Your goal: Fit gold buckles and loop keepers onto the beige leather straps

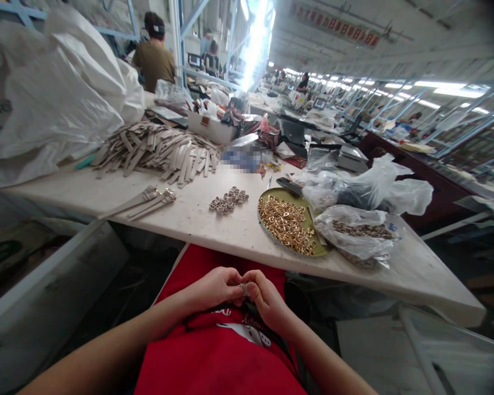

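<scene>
Your left grip (214,289) and right grip (267,302) pinch a small metal fitting (243,287) above your red shirt (218,367), close for viewing; gold fittings (286,225) wait in a round tray (284,193) nearby on the worktop (181,230).

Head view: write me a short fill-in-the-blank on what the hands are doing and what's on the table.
The shirt below the right hand and left hand, which pinch a small metal fitting, is ____.
The round tray holds a heap of ____ metal fittings.
The clear plastic bag sits at the tray's ____ edge in this view.

Missing words: red; gold; right.
</scene>
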`<state>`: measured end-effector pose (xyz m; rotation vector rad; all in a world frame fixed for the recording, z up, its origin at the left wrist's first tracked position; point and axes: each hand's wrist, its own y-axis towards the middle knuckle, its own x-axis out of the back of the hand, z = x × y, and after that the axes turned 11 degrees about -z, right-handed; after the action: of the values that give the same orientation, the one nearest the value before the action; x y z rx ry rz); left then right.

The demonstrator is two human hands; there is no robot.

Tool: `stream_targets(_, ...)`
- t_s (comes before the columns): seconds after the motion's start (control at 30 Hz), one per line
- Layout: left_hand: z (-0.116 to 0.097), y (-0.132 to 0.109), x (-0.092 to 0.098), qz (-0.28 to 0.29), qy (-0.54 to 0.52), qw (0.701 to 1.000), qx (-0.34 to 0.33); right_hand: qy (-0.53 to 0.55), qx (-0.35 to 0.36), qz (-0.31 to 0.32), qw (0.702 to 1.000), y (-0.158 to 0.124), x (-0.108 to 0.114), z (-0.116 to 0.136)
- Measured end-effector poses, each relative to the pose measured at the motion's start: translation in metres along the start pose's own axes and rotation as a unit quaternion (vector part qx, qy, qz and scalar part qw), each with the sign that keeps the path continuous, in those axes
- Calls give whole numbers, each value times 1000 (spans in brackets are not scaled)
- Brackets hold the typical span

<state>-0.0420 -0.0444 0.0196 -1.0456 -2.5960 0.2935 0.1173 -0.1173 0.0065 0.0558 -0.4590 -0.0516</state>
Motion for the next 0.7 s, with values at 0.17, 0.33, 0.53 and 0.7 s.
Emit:
stream_targets(0.17, -5, 13, 5, -56, -26, 998, -6, 112, -10, -13, 994, 26, -10, -15)
stream_targets(0.33, -6, 29, 35, -113, 114, 987, 6, 23, 9, -12, 1000, 72, -11, -23)
stream_targets(0.53, -3, 48, 81, -163, 285, 944, -21, -33, 42, -14, 998, 132, -28, -22)
stream_targets(0.7, 17, 66, 160, -312, 420, 851, 29, -69, 47, -56, 995, 180, -50, -34)
